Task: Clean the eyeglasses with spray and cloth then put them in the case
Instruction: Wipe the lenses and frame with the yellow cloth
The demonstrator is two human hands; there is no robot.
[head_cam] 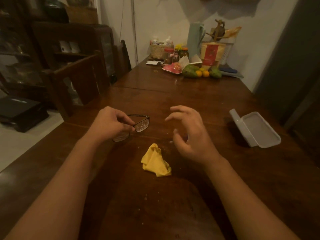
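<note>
The left hand (108, 122) pinches the wet glasses (138, 124); the right hand (187, 134) hovers empty, fingers spread. Wiping comes next (cloth (155, 161) lies close by).

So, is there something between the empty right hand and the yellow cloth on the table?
Nothing visible. The right hand hovers open above the table, just right of the yellow cloth, with only bare wood between them. The eyeglasses are off to the left in the left hand, out of that path.
</note>
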